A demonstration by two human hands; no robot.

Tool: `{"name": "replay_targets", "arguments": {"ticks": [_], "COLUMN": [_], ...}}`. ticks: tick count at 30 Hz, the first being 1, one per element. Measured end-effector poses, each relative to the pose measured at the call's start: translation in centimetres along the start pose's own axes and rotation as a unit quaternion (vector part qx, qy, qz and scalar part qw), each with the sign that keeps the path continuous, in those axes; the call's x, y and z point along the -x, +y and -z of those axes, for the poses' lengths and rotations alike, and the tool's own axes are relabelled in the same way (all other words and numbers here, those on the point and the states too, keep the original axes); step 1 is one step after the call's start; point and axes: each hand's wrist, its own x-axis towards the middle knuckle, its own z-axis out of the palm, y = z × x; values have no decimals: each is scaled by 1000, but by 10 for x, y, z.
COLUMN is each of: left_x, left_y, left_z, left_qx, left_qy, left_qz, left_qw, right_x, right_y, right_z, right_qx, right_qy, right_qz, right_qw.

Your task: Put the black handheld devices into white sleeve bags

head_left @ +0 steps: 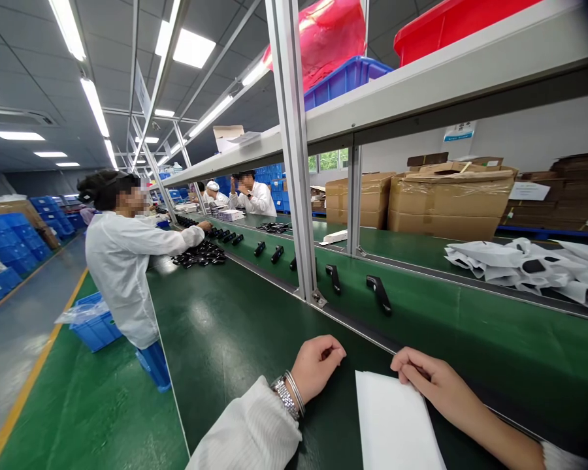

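My left hand (pixel 318 367), with a metal watch and bangles at its wrist, rests loosely closed on the dark green tabletop (pixel 255 356). Nothing shows in its curled fingers. To its right lies a small stack of white sheets (pixel 394 424), paper or thin bags. My right hand (pixel 421 373) is curled over the stack's far right corner, thumb and fingers bent at the edge. How firmly they grip is hard to see. Beyond both hands, black pistol-shaped handheld devices (pixel 379 295) lie spaced out on a green belt (pixel 431 320).
A metal post (pixel 294 156) rises between tabletop and belt, under a shelf (pixel 445 91) with bins. A co-worker (pixel 122 261) stands at left, reaching over a heap of black parts (pixel 200 253). Crumpled white bags (pixel 524 264) and cardboard boxes (pixel 445 202) are beyond the belt.
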Motion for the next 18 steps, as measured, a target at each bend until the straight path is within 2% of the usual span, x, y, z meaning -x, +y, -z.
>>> {"name": "replay_targets", "arguments": {"ticks": [18], "left_x": [-2], "left_y": [-5], "left_z": [-1], "left_qx": [-3], "left_qy": [-5], "left_qz": [-1], "left_qw": [1000], "right_x": [-1], "right_y": [1], "right_z": [0], "right_qx": [8], "right_qy": [7], "right_qz": [-1], "right_qw": [1000]}}
